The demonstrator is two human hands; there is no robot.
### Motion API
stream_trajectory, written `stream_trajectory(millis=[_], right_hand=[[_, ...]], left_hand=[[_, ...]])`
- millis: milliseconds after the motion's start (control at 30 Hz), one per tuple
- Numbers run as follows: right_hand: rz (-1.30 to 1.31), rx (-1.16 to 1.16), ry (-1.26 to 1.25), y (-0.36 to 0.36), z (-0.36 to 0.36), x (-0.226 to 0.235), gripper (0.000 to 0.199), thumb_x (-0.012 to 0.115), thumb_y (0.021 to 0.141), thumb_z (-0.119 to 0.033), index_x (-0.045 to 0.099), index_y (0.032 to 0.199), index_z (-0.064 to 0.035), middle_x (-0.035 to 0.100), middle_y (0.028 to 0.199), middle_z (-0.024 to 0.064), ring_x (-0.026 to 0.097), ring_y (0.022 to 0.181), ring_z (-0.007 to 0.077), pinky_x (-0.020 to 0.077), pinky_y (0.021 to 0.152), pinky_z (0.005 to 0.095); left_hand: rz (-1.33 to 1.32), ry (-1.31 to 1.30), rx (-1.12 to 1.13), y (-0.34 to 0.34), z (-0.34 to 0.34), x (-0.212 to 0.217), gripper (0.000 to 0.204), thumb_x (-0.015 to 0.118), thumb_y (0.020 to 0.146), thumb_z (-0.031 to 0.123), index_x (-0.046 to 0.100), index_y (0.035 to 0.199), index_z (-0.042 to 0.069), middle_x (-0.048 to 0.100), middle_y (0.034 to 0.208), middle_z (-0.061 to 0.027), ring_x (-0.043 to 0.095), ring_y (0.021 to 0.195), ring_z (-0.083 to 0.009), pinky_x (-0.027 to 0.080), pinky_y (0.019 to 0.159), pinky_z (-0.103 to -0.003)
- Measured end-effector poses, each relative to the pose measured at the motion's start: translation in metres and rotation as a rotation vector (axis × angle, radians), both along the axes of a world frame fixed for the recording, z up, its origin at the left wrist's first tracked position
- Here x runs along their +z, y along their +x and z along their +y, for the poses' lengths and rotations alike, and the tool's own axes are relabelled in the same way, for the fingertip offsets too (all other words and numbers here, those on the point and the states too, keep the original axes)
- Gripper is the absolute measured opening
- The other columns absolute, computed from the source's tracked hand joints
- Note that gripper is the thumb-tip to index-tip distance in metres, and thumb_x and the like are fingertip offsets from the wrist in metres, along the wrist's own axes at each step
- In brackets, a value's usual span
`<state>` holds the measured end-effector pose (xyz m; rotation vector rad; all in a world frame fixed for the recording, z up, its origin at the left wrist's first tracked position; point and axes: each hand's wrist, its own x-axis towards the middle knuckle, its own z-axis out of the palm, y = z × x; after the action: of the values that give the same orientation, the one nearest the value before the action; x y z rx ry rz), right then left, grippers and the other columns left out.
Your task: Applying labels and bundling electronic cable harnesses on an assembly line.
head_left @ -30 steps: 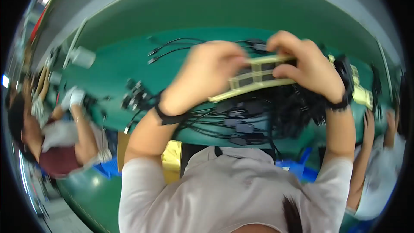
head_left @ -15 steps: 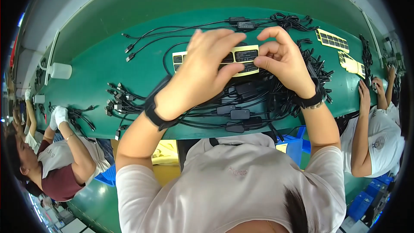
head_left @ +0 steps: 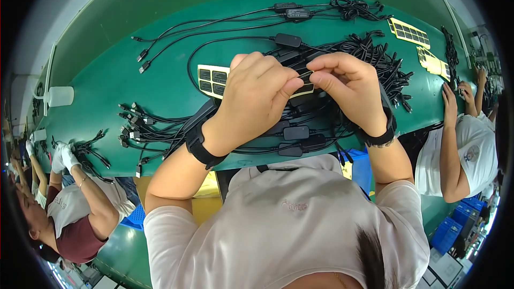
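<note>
My left hand (head_left: 256,96) is closed on a pale-yellow sheet of black labels (head_left: 213,81), whose left part shows past my knuckles. My right hand (head_left: 348,88) has thumb and forefinger pinched at the sheet's right end, on the edge of a black label (head_left: 305,76) that looks partly lifted. Most of the sheet's middle lies behind my left hand. Just beyond my hands, a black cable with a small box-shaped module (head_left: 288,40) lies on the green table. Beneath and nearer to me are several more cable modules (head_left: 296,132), partly covered by my hands.
Two cables with modules (head_left: 297,14) stretch along the far side. Cable plugs (head_left: 140,123) bunch at left, a dense cable pile (head_left: 388,69) at right. More label sheets (head_left: 409,33) lie at far right. A white bottle (head_left: 60,96) stands left. Co-workers sit on both sides.
My right hand's fingers have closed into a pinch at the sheet's right end. My left hand has curled more and the sheet tilts differently. The view has shifted slightly.
</note>
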<state>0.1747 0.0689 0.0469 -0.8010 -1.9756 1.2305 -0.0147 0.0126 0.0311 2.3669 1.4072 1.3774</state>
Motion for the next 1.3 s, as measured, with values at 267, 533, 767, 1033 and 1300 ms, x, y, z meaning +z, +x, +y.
stream_trajectory(millis=[267, 533, 767, 1033, 1300], right_hand=[[-0.062, -0.045, 0.905, -0.005, -0.001, -0.008, 0.023, 0.07, 0.071, 0.004, 0.066, 0.093, 0.0019, 0.062, 0.072, 0.0126, 0.058, 0.063, 0.0233, 0.0472, 0.059, 0.0292], [-0.01, -0.126, 0.624, -0.01, -0.009, -0.009, 0.02, 0.07, 0.071, 0.005, 0.065, 0.09, 0.0023, 0.063, 0.075, 0.0108, 0.058, 0.066, 0.0223, 0.0473, 0.062, 0.0293], [0.026, -0.086, 0.522, -0.006, -0.009, -0.007, 0.022, 0.07, 0.073, 0.005, 0.066, 0.094, 0.0015, 0.065, 0.081, 0.0107, 0.062, 0.072, 0.0202, 0.049, 0.065, 0.026], [0.024, -0.134, 0.255, -0.007, -0.015, -0.002, 0.022, 0.07, 0.073, 0.004, 0.067, 0.095, 0.0007, 0.067, 0.085, 0.0111, 0.065, 0.073, 0.0173, 0.0506, 0.066, 0.023], [-0.156, -0.156, 0.779, -0.013, -0.021, -0.026, 0.015, 0.062, 0.079, -0.011, 0.065, 0.094, -0.0119, 0.059, 0.071, 0.003, 0.06, 0.067, 0.0213, 0.0482, 0.059, 0.0355]], left_hand=[[-0.1, -0.177, -0.014, 0.003, -0.005, -0.004, 0.016, 0.063, 0.084, 0.017, 0.058, 0.074, 0.006, 0.052, 0.063, -0.0059, 0.05, 0.062, -0.0255, 0.036, 0.061, -0.036], [-0.074, -0.089, 0.0, 0.002, -0.006, -0.003, 0.016, 0.063, 0.085, 0.018, 0.059, 0.074, 0.007, 0.051, 0.062, -0.0051, 0.049, 0.061, -0.0242, 0.037, 0.061, -0.035], [-0.09, -0.061, -0.032, 0.0, -0.006, 0.002, 0.014, 0.064, 0.084, 0.017, 0.06, 0.075, 0.007, 0.049, 0.062, -0.0043, 0.048, 0.059, -0.0229, 0.036, 0.06, -0.033], [-0.117, -0.149, -0.058, 0.003, -0.004, 0.005, 0.011, 0.068, 0.08, 0.016, 0.061, 0.076, 0.007, 0.052, 0.063, -0.0043, 0.048, 0.059, -0.0223, 0.036, 0.06, -0.033], [-0.147, -0.224, -0.041, -0.001, -0.013, 0.0, 0.005, 0.062, 0.079, 0.002, 0.06, 0.075, 0.002, 0.058, 0.069, -0.0126, 0.054, 0.064, -0.0296, 0.039, 0.057, -0.038]])
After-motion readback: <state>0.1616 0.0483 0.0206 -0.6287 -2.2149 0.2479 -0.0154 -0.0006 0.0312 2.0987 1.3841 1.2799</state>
